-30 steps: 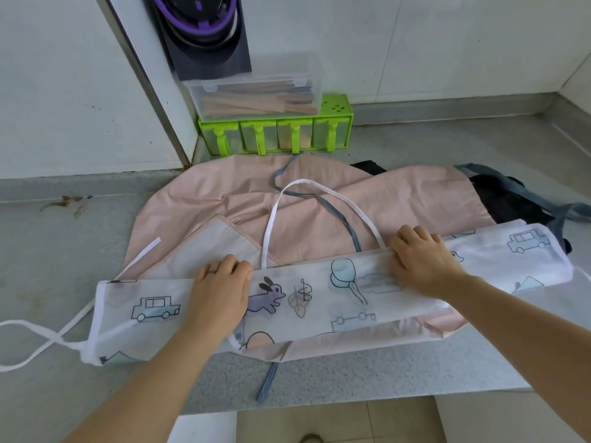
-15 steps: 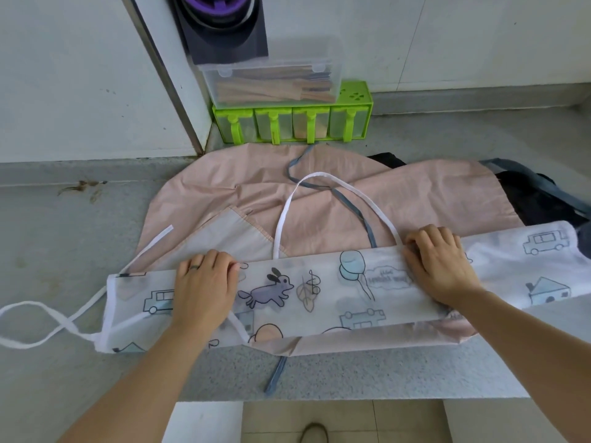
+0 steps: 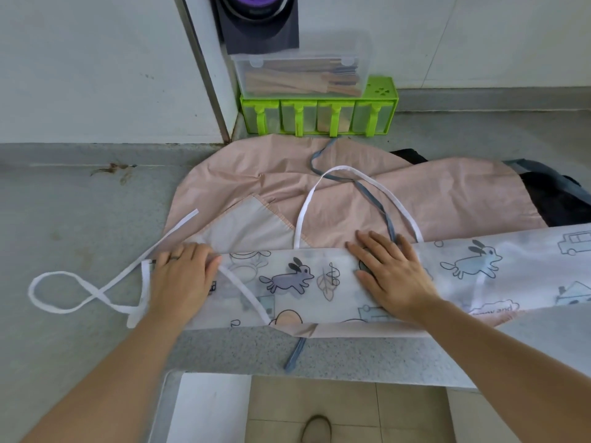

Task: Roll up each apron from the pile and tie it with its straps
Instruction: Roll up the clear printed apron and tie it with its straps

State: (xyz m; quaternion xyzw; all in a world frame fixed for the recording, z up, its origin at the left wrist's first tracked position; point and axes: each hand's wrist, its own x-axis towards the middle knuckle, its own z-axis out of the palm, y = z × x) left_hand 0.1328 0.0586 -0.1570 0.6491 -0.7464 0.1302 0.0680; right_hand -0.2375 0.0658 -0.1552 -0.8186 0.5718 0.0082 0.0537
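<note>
A white apron (image 3: 307, 282) printed with rabbits and cars lies folded into a long flat band across the counter. My left hand (image 3: 182, 279) presses flat on its left end. My right hand (image 3: 393, 276) presses flat near its middle, fingers spread. Its white neck loop (image 3: 351, 174) arcs over the pink apron (image 3: 441, 199) beneath. A white waist strap (image 3: 73, 295) curls in a loop on the counter at the left. A dark apron (image 3: 556, 199) with grey straps lies under the pink one at the right.
A green compartment box (image 3: 319, 113) with a clear lidded box (image 3: 300, 75) on top stands against the back wall. The grey counter (image 3: 64, 219) ends at a front edge just below the aprons. A grey strap end (image 3: 294, 353) hangs toward that edge.
Both hands have shifted along the band, the left toward its left end, and now lie flatter with fingers spread. The view has moved closer to the counter.
</note>
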